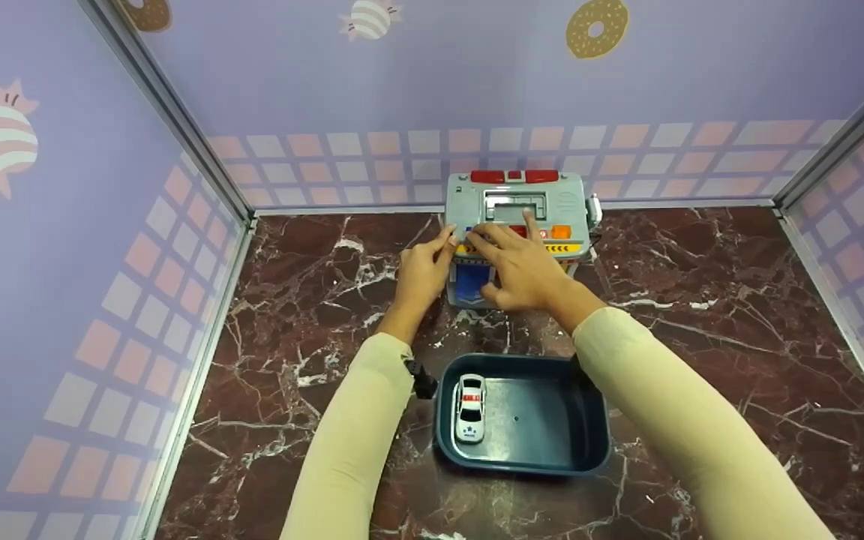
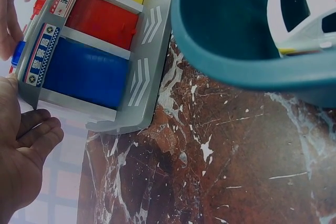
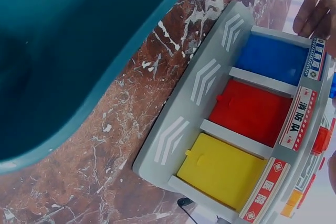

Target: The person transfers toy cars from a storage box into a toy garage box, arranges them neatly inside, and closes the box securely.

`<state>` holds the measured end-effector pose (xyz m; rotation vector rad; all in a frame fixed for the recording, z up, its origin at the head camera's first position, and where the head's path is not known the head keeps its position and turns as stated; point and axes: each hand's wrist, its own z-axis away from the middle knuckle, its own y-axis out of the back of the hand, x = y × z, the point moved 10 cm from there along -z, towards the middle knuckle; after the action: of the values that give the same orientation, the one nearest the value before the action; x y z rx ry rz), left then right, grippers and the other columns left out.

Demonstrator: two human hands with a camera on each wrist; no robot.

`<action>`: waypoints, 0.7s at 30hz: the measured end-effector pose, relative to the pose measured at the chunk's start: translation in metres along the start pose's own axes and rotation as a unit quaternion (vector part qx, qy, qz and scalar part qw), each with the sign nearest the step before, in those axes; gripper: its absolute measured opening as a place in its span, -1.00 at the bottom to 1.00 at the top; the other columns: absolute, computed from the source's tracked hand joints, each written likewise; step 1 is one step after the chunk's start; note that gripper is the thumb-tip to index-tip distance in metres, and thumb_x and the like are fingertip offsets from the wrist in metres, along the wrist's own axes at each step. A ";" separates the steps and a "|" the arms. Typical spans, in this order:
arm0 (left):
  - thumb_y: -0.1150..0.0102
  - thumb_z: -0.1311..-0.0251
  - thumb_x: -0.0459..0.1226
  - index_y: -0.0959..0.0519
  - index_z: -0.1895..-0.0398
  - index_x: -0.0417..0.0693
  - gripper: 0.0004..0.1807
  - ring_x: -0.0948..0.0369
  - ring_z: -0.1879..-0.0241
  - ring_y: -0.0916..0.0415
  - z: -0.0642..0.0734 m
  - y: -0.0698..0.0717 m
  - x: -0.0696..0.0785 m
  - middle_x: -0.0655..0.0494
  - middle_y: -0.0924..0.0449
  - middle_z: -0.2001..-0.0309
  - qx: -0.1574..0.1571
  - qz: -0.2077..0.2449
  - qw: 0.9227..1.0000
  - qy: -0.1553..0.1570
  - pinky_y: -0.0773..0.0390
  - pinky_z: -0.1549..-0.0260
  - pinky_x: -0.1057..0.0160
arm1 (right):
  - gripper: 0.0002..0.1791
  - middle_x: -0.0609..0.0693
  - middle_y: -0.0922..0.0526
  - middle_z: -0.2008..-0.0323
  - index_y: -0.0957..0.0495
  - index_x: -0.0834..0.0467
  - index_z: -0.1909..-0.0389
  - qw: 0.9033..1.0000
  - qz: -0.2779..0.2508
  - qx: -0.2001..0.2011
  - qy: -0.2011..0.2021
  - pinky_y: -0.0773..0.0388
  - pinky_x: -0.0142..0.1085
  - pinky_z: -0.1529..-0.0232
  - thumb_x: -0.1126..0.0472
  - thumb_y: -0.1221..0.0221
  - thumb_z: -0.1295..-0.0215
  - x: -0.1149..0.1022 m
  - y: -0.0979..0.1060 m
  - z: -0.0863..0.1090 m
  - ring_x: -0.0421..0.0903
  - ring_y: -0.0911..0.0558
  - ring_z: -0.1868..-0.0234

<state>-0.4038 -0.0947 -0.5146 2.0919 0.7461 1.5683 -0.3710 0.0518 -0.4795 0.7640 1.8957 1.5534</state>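
A grey toy garage [image 1: 469, 199] stands against the back wall, with red lights along its roof. Its front has a blue door [image 2: 86, 72], a red door [image 2: 102, 22] and a yellow door [image 3: 220, 171], all closed. At the roof's front left corner, my left hand [image 1: 423, 274] grips the edge, thumb on top and fingers curled at the side. My right hand [image 1: 526, 270] lies spread over the roof's front, extended fingertips at the blue button [image 2: 19, 53]. The right palm partly hides the garage front in the head view.
In front of the garage sits a dark teal tray [image 1: 522, 469]. A white toy police car [image 1: 469, 414] lies inside its left part. Patterned walls enclose the marble-look table [image 1: 289, 435] at the back and both sides. A white handle-like part [image 1: 594, 210] juts from the garage's right side.
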 end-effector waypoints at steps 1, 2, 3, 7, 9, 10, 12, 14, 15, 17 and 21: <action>-0.14 -0.69 0.04 -0.65 -0.47 0.12 -0.54 0.14 0.59 -0.24 0.000 0.000 -0.001 -0.14 -0.88 0.02 -0.001 0.001 1.000 0.004 -0.72 0.09 -0.05 | -0.04 0.15 -0.39 -0.64 -0.31 0.11 -0.72 1.000 -0.001 -0.002 0.000 0.14 0.56 -0.65 -0.10 -0.21 -0.29 0.000 0.000 0.000 0.12 -0.37 -0.67; -0.14 -0.69 0.04 -0.65 -0.47 0.12 -0.54 0.12 0.58 -0.27 0.000 0.000 -0.002 -0.13 -0.88 0.00 -0.002 0.001 1.000 0.006 -0.71 0.09 -0.05 | -0.04 0.15 -0.39 -0.64 -0.30 0.11 -0.72 1.000 -0.001 -0.003 0.000 0.15 0.56 -0.66 -0.09 -0.22 -0.29 -0.001 0.000 0.000 0.12 -0.36 -0.67; -0.14 -0.69 0.04 -0.65 -0.47 0.12 -0.54 0.11 0.56 -0.31 0.001 -0.001 -0.002 -0.11 -0.87 -0.05 -0.001 0.000 1.000 0.009 -0.71 0.07 -0.06 | -0.04 0.14 -0.39 -0.65 -0.30 0.11 -0.72 1.000 0.000 -0.005 -0.001 0.15 0.56 -0.66 -0.09 -0.23 -0.29 -0.001 -0.001 0.000 0.12 -0.36 -0.68; -0.13 -0.69 0.05 -0.65 -0.47 0.14 -0.54 0.05 0.50 -0.42 0.001 -0.002 -0.004 -0.14 -0.88 0.03 -0.004 -0.002 1.000 0.015 -0.72 0.06 -0.07 | -0.03 0.14 -0.37 -0.66 -0.28 0.10 -0.73 1.000 -0.002 -0.008 0.001 0.14 0.58 -0.64 -0.08 -0.24 -0.30 -0.001 -0.001 0.002 0.13 -0.36 -0.68; -0.13 -0.69 0.06 -0.65 -0.46 0.15 -0.54 0.04 0.46 -0.48 0.002 -0.003 -0.005 -0.14 -0.88 0.01 -0.005 -0.004 1.000 0.017 -0.72 0.04 -0.07 | -0.03 0.14 -0.36 -0.67 -0.28 0.09 -0.73 1.000 -0.004 -0.009 0.003 0.13 0.60 -0.63 -0.07 -0.25 -0.29 -0.001 -0.001 0.004 0.13 -0.36 -0.68; -0.13 -0.69 0.06 -0.66 -0.46 0.15 -0.54 0.04 0.43 -0.52 0.002 -0.003 -0.005 -0.14 -0.88 0.01 -0.005 -0.005 1.000 0.017 -0.73 0.03 -0.08 | -0.03 0.13 -0.36 -0.68 -0.28 0.09 -0.73 1.000 -0.005 -0.009 0.005 0.13 0.61 -0.62 -0.07 -0.26 -0.30 -0.001 0.000 0.005 0.13 -0.37 -0.68; -0.12 -0.69 0.06 -0.66 -0.46 0.16 -0.54 -0.03 0.43 -0.56 0.002 -0.003 -0.004 -0.16 -0.88 0.04 -0.008 -0.004 1.000 0.017 -0.73 0.02 -0.08 | -0.04 0.12 -0.34 -0.69 -0.28 0.08 -0.73 1.000 -0.005 -0.010 0.007 0.13 0.62 -0.61 -0.07 -0.26 -0.32 -0.001 0.000 0.007 0.13 -0.37 -0.68; -0.13 -0.69 0.05 -0.67 -0.46 0.15 -0.55 -0.04 0.34 -0.67 0.002 -0.003 -0.004 -0.13 -0.86 -0.06 -0.005 -0.004 1.000 0.014 -0.74 -0.05 -0.08 | -0.06 0.12 -0.32 -0.70 -0.28 0.07 -0.73 1.000 -0.004 -0.009 0.010 0.12 0.63 -0.60 -0.07 -0.26 -0.34 -0.002 0.001 0.009 0.14 -0.37 -0.68; -0.13 -0.69 0.05 -0.67 -0.45 0.15 -0.55 -0.06 0.30 -0.70 0.002 -0.003 -0.003 -0.13 -0.85 -0.09 -0.005 -0.004 1.000 0.012 -0.74 -0.08 -0.09 | -0.07 0.12 -0.31 -0.71 -0.29 0.07 -0.73 1.000 -0.004 -0.009 0.012 0.11 0.63 -0.60 -0.07 -0.26 -0.35 -0.002 0.001 0.010 0.15 -0.37 -0.68; -0.13 -0.69 0.05 -0.67 -0.45 0.15 -0.55 -0.09 0.20 -0.77 0.001 -0.003 -0.003 -0.12 -0.85 -0.10 -0.005 -0.003 1.000 0.012 -0.74 -0.13 -0.10 | -0.09 0.13 -0.30 -0.71 -0.30 0.06 -0.73 1.000 -0.005 -0.008 0.014 0.09 0.62 -0.60 -0.08 -0.26 -0.38 -0.002 0.002 0.012 0.17 -0.37 -0.68; -0.13 -0.69 0.07 -0.67 -0.46 0.16 -0.54 -0.07 0.11 -0.79 0.000 -0.002 -0.004 -0.10 -0.83 -0.14 -0.005 -0.002 1.000 0.012 -0.73 -0.17 -0.12 | -0.11 0.15 -0.31 -0.70 -0.31 0.05 -0.72 1.000 -0.015 -0.003 0.019 0.00 0.56 -0.62 -0.12 -0.27 -0.42 -0.001 0.006 0.017 0.24 -0.36 -0.67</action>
<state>-0.4054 -0.0960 -0.5185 2.0657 0.7490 1.5947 -0.3572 0.0632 -0.4766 0.7042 1.9207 1.5655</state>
